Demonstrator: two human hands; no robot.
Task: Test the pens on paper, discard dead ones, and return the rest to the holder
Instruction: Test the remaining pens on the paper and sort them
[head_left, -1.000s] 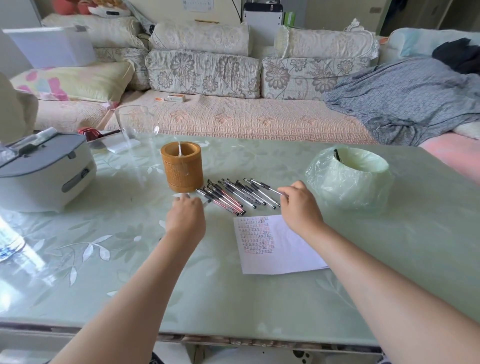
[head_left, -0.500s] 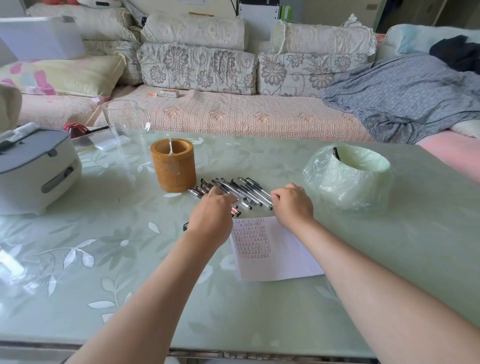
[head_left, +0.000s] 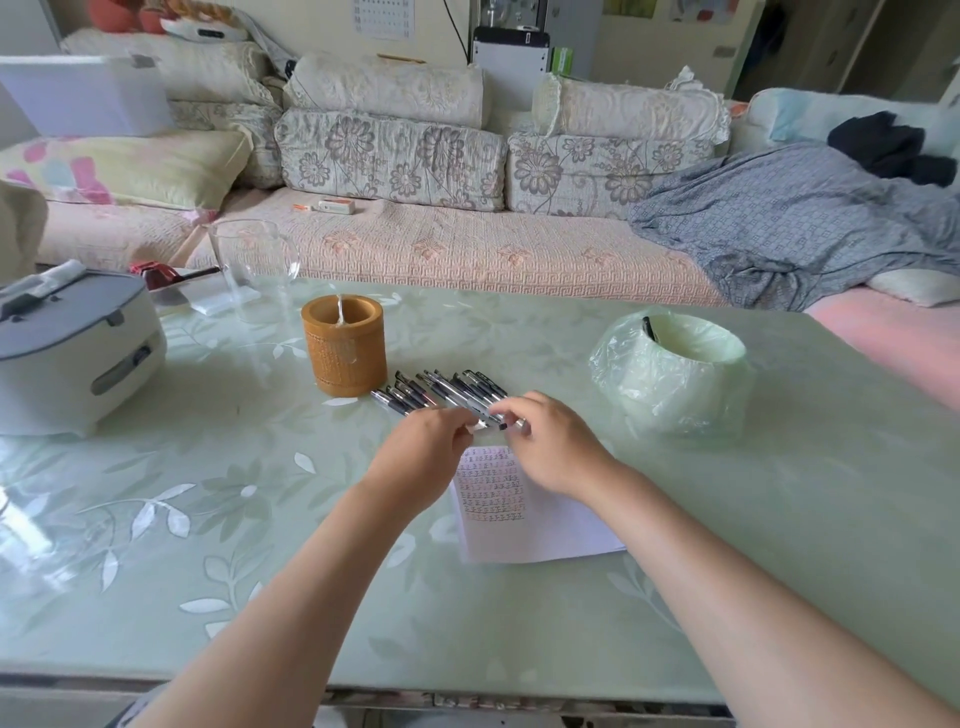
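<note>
Glass-topped table (head_left: 156, 519): pale green with a leaf pattern, filling the lower frame of the head view, the only view.
Pens (head_left: 441, 389): a fanned row lying centre frame, just right of the brown holder (head_left: 345, 351), far end of the paper (head_left: 519, 519).
Paper: below the pens, its left part covered in test marks.
Bin (head_left: 670, 374): bag-lined, right of centre, one dark pen against its inner rim.
Left hand (head_left: 421, 457): fingers curled and pinched on one end of a pen (head_left: 488, 415).
Right hand (head_left: 556, 447): pinched on the same pen's other end.
Change: a second ago the hands were apart, the left near the holder; now they meet above the paper's top edge.
Meaning: probably uncapping a pen for its test; most pens remain unsorted.
</note>
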